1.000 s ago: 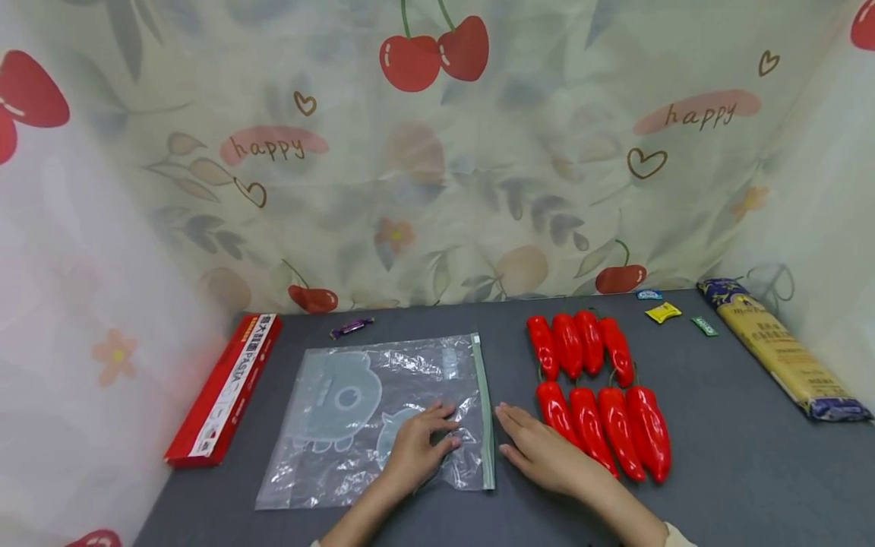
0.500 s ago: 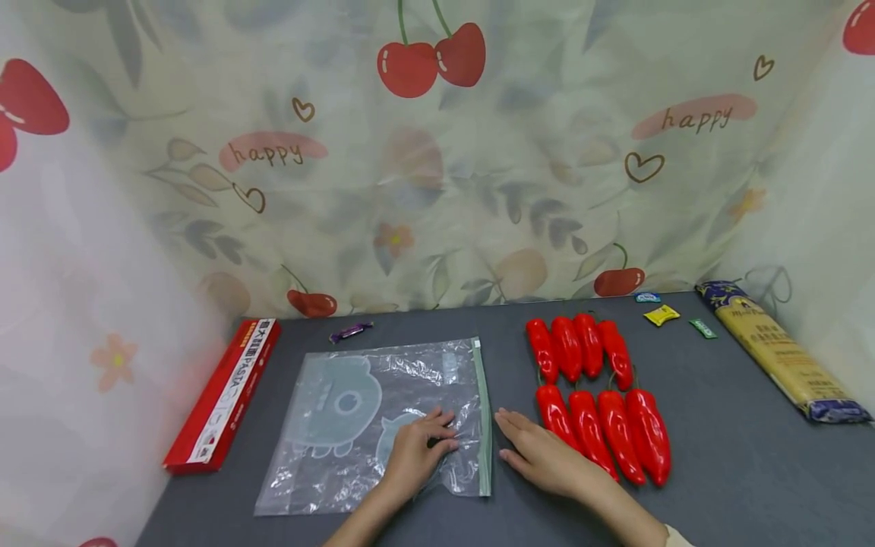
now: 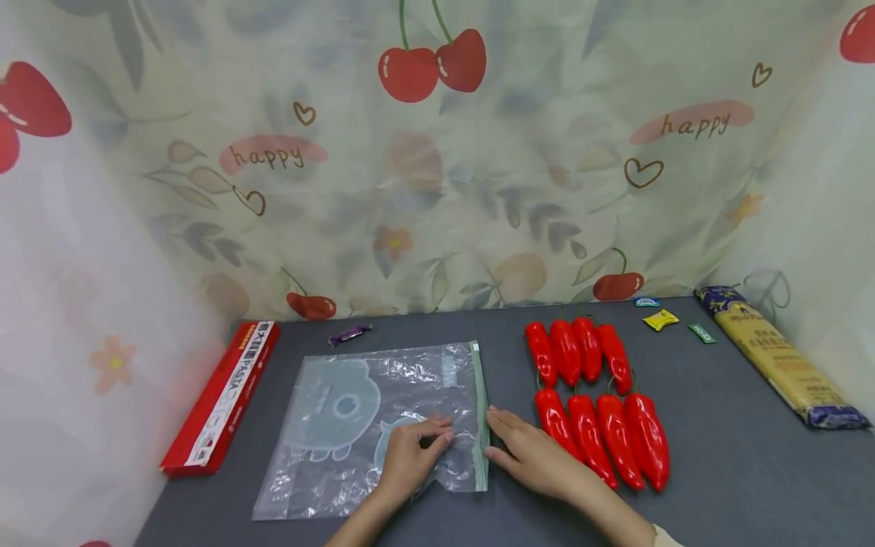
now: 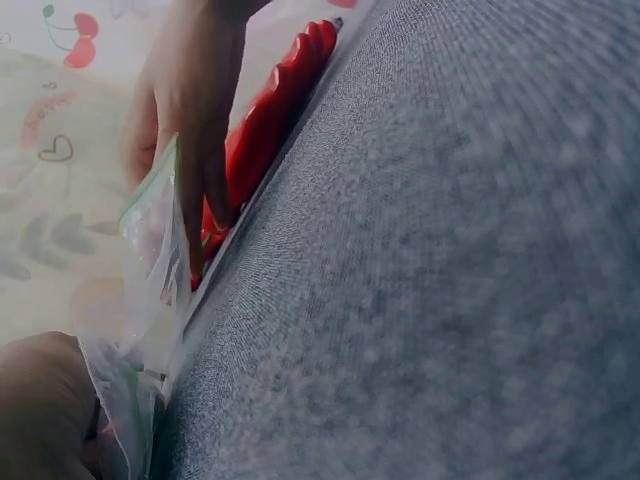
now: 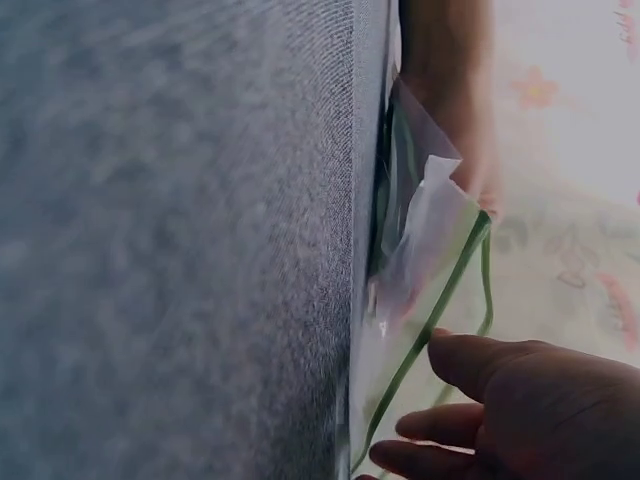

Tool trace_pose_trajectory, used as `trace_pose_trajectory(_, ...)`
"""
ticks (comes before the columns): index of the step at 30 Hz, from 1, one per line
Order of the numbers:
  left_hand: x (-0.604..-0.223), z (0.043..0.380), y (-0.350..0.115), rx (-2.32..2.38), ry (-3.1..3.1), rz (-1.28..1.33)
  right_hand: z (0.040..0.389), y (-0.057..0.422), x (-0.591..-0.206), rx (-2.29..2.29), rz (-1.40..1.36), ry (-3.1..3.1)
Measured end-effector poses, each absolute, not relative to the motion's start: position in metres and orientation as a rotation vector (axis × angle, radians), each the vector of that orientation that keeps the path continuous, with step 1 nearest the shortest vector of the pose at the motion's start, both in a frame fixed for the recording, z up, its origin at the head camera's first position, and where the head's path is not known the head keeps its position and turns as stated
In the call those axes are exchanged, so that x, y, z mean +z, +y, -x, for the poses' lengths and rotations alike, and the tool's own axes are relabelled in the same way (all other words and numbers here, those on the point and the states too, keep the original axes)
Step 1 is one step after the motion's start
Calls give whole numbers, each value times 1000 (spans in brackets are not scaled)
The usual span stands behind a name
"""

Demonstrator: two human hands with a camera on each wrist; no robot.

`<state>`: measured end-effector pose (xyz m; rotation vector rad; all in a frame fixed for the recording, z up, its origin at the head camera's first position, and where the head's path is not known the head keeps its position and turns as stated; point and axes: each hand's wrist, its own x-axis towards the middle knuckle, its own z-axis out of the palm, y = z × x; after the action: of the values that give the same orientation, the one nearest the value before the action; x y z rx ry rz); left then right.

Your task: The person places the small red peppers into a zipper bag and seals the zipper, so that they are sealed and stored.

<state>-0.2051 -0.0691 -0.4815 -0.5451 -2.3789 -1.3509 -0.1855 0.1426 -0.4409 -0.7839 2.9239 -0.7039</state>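
A clear zip bag (image 3: 424, 372) with pale animal prints lies flat on the grey table, its green zip edge (image 3: 481, 425) facing right. My left hand (image 3: 403, 460) is over its lower right part, thumb and fingers pinching the film, which puckers beside them. My right hand (image 3: 540, 460) reaches in from the right with straight fingers, fingertips right at the zip edge. In the right wrist view the green zip strip (image 5: 425, 335) stands raised, the mouth gapes, and my thumb (image 5: 455, 355) meets the strip. The left wrist view shows the bag film (image 4: 150, 250) lifted between both hands.
Two rows of red peppers (image 3: 591, 422) lie just right of my right hand. A red pasta box (image 3: 222, 403) is at the left, a yellow pasta pack (image 3: 782, 361) at the far right. Small wrapped candies (image 3: 659, 319) and a purple candy (image 3: 350, 335) lie along the back.
My right hand has shifted slightly left, so its fingertips now meet the bag's zip edge. The left hand stays nearly in place. The head view has tilted up a little.
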Motion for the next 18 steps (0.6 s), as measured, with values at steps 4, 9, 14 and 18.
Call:
trace_pose_trajectory(4, -478, 203, -68, -1363, -2316, 529, 187, 141, -443, -690, 859, 2917)
trace_pose_trajectory(9, -473, 201, -69, -1317, -2208, 536, 188, 139, -445, -635, 952, 2881)
trace_pose_trajectory(14, -471, 199, -70, -1324, -2081, 561, 188, 140, -448, -624, 947, 2891)
trace_pose_trajectory(18, -469, 197, -72, -1389, -2000, 563, 190, 140, -450, -651, 915, 2896)
